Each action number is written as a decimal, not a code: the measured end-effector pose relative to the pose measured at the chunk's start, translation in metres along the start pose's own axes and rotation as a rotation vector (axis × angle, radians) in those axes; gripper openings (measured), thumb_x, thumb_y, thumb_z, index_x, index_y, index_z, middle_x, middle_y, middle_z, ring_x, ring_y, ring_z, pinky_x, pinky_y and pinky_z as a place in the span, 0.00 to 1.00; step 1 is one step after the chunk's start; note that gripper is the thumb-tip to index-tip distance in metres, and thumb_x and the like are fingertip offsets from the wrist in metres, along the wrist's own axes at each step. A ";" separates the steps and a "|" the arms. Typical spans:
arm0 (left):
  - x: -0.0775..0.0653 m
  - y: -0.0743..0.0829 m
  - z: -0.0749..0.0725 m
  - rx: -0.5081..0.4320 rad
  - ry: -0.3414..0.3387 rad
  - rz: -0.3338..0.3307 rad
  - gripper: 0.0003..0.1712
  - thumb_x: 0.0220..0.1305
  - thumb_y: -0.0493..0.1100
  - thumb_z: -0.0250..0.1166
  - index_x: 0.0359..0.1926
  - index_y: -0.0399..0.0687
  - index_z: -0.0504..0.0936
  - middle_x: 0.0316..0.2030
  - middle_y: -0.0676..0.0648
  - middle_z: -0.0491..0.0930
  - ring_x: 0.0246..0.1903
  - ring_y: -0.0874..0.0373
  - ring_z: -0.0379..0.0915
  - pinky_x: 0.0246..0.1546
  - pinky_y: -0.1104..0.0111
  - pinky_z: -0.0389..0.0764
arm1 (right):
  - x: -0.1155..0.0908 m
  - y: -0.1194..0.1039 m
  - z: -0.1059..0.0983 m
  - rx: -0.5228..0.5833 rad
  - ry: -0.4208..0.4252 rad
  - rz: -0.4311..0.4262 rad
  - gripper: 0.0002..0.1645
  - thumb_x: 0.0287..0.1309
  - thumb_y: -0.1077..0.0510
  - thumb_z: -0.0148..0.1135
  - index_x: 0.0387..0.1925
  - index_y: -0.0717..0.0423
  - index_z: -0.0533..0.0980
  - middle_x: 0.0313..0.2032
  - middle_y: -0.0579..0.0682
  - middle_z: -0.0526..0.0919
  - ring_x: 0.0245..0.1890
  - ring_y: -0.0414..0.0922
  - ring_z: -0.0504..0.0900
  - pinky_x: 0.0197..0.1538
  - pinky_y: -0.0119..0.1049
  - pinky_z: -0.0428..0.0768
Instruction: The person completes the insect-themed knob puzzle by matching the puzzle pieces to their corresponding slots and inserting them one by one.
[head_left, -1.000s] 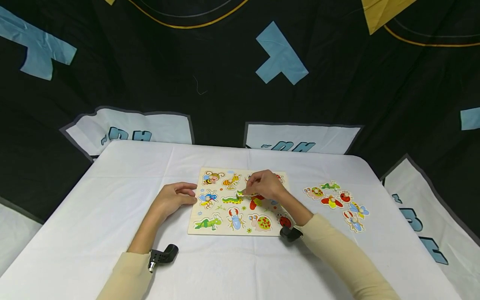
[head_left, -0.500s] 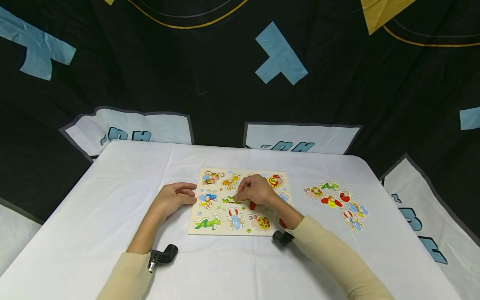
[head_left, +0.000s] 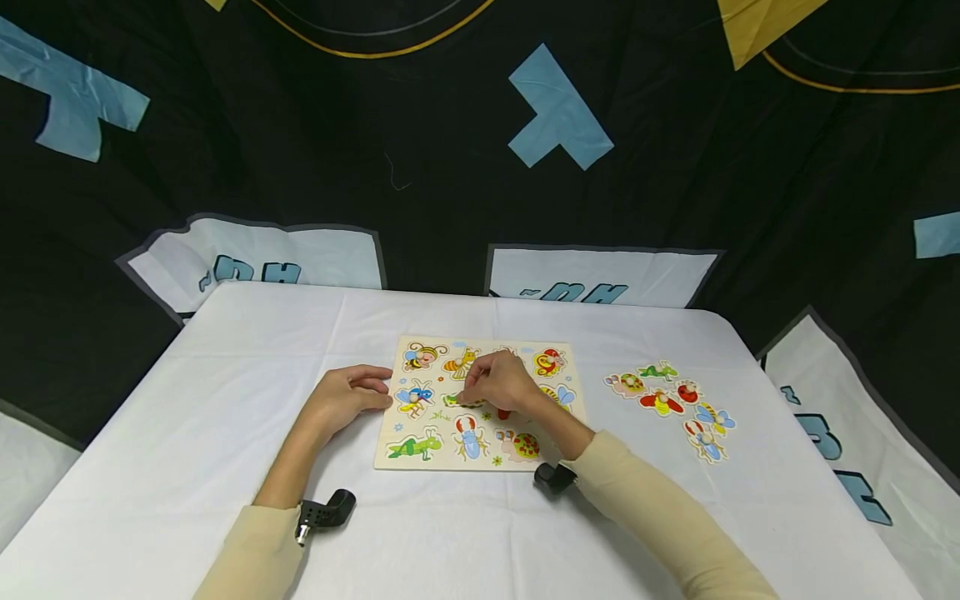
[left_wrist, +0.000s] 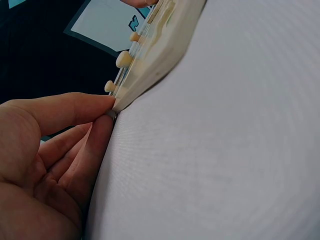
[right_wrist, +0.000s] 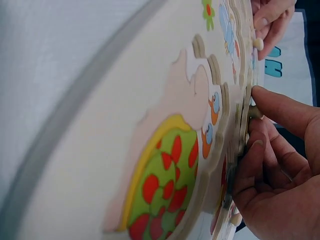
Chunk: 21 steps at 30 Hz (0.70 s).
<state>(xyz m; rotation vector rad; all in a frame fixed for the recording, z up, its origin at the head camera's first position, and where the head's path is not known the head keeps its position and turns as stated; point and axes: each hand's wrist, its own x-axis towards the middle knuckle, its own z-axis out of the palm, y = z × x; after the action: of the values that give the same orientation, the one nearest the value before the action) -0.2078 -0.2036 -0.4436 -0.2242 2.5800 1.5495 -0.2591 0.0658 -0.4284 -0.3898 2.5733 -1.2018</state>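
A wooden insect puzzle board point(head_left: 450, 464) lies on the white table. My right hand point(head_left: 501, 382) is over its middle, thumb and fingers pinching the small knob point(right_wrist: 256, 112) of a green caterpillar puzzle piece point(head_left: 452, 401). That piece sits at the caterpillar picture in the middle row, partly hidden by the fingers. At the board's left edge, my left hand point(head_left: 341, 400) pinches the rim between thumb and finger, as the left wrist view shows. Close up in the right wrist view is the snail-shaped recess point(right_wrist: 165, 185), with its printed picture.
Right of the board lie loose knobbed pieces: a snail point(head_left: 625, 384), a grasshopper point(head_left: 658, 372), a ladybug point(head_left: 687, 392), a red-winged insect point(head_left: 662, 403), a blue-winged insect point(head_left: 715, 418) and a stag beetle point(head_left: 705, 441). A dark curtain point(head_left: 450, 167) hangs behind the table.
My right hand has moved left with the caterpillar piece, from the picture's right end onto the picture, lowering slightly. The left hand stays at the board's edge.
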 end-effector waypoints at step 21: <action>0.001 0.002 0.002 0.013 0.017 -0.015 0.29 0.55 0.39 0.75 0.59 0.44 0.83 0.40 0.48 0.86 0.40 0.56 0.80 0.41 0.70 0.75 | -0.001 -0.002 0.008 -0.001 0.032 -0.039 0.13 0.47 0.56 0.80 0.23 0.52 0.81 0.16 0.42 0.74 0.15 0.38 0.65 0.17 0.30 0.59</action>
<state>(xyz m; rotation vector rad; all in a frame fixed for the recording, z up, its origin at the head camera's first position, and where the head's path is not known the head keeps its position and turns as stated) -0.2091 -0.2013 -0.4432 -0.2564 2.5951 1.5315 -0.2555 0.0593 -0.4311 -0.4263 2.6047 -1.2302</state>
